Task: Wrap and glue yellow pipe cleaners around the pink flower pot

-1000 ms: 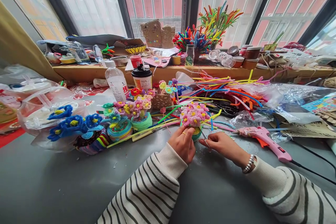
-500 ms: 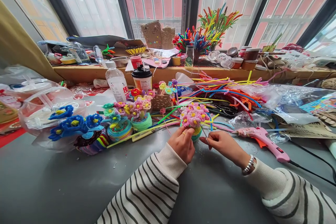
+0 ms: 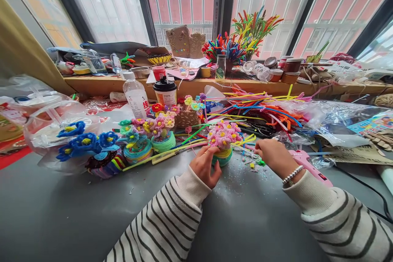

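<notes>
A small pot (image 3: 221, 159) wound in yellow and green pipe cleaner stands on the table, topped by a cluster of pink pipe-cleaner flowers (image 3: 224, 134) with yellow centres. My left hand (image 3: 205, 168) grips its left side, fingers near the blossoms and thumb lower down. My right hand (image 3: 273, 157) is closed, away from the pot on its right. It hovers by small green and yellow scraps (image 3: 260, 163), and whatever its fingertips pinch is too small or hidden to make out. Partly behind that hand lies a pink glue gun (image 3: 310, 167).
Finished flower pots stand on the left, including one with blue flowers (image 3: 87, 141). Behind them are a plastic bottle (image 3: 135, 96) and a lidded cup (image 3: 166, 92). Loose pipe cleaners (image 3: 260, 108) pile up behind my hands. Glitter speckles the grey tabletop (image 3: 239, 221).
My right hand has drawn back from the pot to the right, uncovering scraps and glitter. My left hand and the pot have shifted slightly left, and more of the pot shows.
</notes>
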`<state>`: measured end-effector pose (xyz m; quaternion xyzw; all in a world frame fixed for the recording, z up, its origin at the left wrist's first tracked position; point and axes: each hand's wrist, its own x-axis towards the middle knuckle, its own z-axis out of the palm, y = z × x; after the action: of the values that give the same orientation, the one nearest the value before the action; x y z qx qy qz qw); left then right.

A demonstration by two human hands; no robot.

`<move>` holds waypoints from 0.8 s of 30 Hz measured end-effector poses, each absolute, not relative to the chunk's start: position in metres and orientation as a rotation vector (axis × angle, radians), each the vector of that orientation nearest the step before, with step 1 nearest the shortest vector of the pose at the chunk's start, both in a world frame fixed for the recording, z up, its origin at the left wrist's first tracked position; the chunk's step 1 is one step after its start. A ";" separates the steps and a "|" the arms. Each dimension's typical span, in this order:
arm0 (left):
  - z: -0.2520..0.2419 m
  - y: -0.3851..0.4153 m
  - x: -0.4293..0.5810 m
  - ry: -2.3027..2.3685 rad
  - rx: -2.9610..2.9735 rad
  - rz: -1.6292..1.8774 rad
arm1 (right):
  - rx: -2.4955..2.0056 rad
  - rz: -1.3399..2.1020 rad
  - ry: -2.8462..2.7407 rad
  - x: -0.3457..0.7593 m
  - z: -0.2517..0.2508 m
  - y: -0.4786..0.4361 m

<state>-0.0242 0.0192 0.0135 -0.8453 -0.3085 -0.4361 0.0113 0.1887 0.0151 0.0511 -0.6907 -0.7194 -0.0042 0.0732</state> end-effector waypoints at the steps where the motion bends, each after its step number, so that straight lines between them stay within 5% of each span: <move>1: 0.013 0.020 -0.024 -0.959 -2.632 -1.364 | -2.023 -0.010 -2.168 0.185 0.051 0.013; 8: 0.009 0.021 -0.023 -0.930 -2.625 -1.270 | -1.381 0.265 -1.992 0.153 0.041 0.010; 24: 0.007 0.022 -0.024 -0.956 -2.651 -1.228 | -1.429 0.698 -1.548 0.141 0.026 0.026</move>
<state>-0.0243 0.0223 0.0069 -0.8620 -0.3107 -0.3992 0.0336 0.1407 0.0261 0.0256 -0.5767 -0.6248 0.2815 0.4448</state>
